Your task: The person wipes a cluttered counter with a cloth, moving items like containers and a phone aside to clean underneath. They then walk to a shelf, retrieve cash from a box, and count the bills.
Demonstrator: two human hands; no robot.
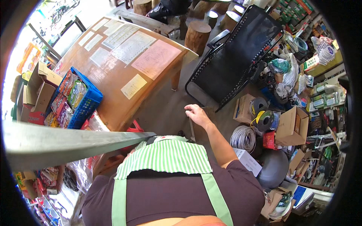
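My right hand (198,115) is stretched out over the floor in front of me, fingers loosely apart and nothing in them. Below it stands a low brown stool or box (203,131), partly hidden by my forearm. My left hand is out of view. A long pale beam (76,144) runs from the left rim to my chest; whether my left hand touches it is hidden. I wear a green-and-white striped apron (167,156) over a dark shirt. Ahead to the left is a wooden table (113,104) with papers under its glossy top, among them a pink sheet (156,59).
A blue plastic basket (87,110) of snack packets sits at the table's left corner, beside open cardboard boxes (42,87). A black reclining chair (234,59) stands ahead right, near log stools (198,35). Coiled cable (243,139) and a carton (288,130) crowd the right side.
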